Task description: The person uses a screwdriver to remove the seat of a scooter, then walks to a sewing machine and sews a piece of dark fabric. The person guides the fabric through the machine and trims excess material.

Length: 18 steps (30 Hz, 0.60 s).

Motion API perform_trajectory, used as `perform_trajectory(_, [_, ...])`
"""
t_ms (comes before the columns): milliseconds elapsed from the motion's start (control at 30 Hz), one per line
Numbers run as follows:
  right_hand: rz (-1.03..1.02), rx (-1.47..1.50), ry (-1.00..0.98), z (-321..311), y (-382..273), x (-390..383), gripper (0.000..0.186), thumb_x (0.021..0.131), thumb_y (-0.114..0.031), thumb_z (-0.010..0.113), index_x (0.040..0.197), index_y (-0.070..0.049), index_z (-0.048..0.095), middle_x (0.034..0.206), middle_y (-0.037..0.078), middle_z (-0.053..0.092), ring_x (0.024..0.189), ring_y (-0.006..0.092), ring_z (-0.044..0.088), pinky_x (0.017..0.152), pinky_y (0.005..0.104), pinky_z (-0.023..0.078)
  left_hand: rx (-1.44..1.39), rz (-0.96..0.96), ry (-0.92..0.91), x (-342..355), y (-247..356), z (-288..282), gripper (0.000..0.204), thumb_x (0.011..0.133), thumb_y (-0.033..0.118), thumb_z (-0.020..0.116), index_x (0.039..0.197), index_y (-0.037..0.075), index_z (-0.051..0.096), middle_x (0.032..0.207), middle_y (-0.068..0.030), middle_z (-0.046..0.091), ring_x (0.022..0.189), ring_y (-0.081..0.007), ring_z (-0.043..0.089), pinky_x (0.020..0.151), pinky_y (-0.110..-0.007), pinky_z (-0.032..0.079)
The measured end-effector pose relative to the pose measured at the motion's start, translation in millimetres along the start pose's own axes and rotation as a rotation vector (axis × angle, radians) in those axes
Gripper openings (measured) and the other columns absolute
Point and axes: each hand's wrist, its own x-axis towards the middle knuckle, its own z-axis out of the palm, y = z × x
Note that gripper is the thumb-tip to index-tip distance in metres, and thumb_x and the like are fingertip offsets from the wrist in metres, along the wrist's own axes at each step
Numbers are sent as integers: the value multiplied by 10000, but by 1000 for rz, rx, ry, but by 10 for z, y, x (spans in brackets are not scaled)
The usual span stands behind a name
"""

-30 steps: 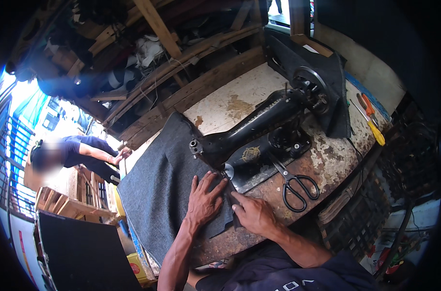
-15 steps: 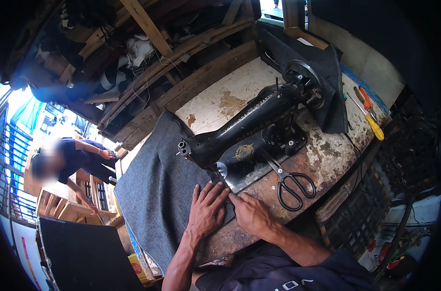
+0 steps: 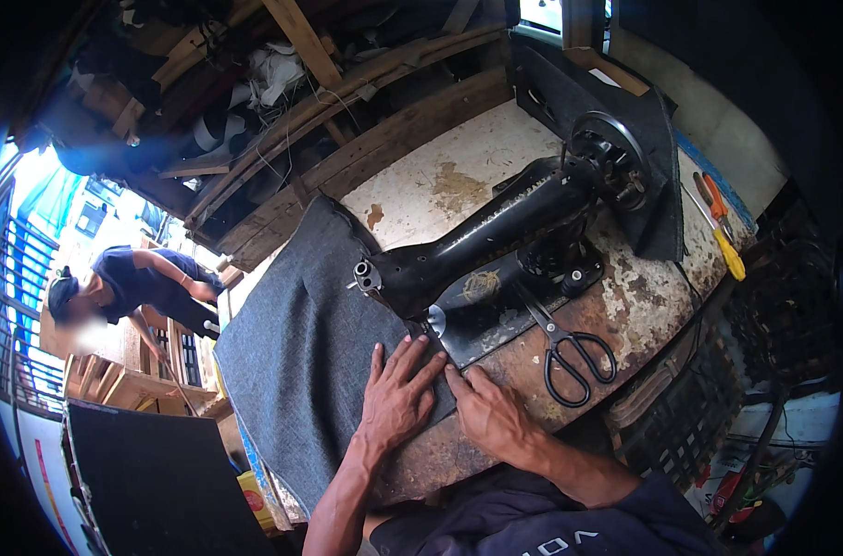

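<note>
A dark grey fabric drapes over the left of the worktable, its edge running under the needle end of a black sewing machine. My left hand lies flat on the fabric with its fingers spread, their tips close to the presser foot. Just right of it, my right hand has curled fingers, with thumb and forefinger at the fabric's near edge. The pinch itself is partly hidden. Black-handled scissors rest against the machine's base, to the right of my right hand.
The worktable has a worn, peeling top. Towards its far right lie a yellow-handled screwdriver and orange-handled pliers. A dark cloth hangs behind the handwheel. Another person bends over wooden frames at the left.
The view has shifted a little, moving the machine rightward in the picture. My hands stay by the needle, with slightly more space between their fingertips. The other person's head and arm have moved.
</note>
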Motion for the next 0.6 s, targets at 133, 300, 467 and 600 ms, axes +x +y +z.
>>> perform_trajectory(133, [-24,-19,37,21,-16,57,524,958,-61,571,1450,109,509,1172,262,606,843,443,743,734,514,631,-52,17,50,48,-40,-27,641,845,91,622,1474,211,633,1552,-166,511,1522,-387,410,1274,-639,237])
perform_trajectory(300, [-24,-57,31,59,-22,129,515,965,-52,555,1448,119,505,1165,274,607,831,442,749,720,506,637,-50,32,50,111,-134,-45,645,845,88,625,1476,220,631,1546,-169,511,1519,-385,412,1277,-636,238])
perform_trajectory(467, [-3,-27,77,102,-19,223,505,952,-49,576,1436,90,541,1104,257,605,835,460,719,725,528,606,-19,60,55,172,-255,-64,631,853,99,642,1472,220,633,1536,-164,517,1503,-379,431,1276,-625,251])
perform_trajectory(600, [4,30,105,125,6,244,472,954,-57,591,1411,60,580,1056,248,607,841,467,702,734,540,587,25,149,84,189,-295,-63,606,841,91,706,1434,210,660,1497,-134,565,1461,-356,481,1252,-604,305])
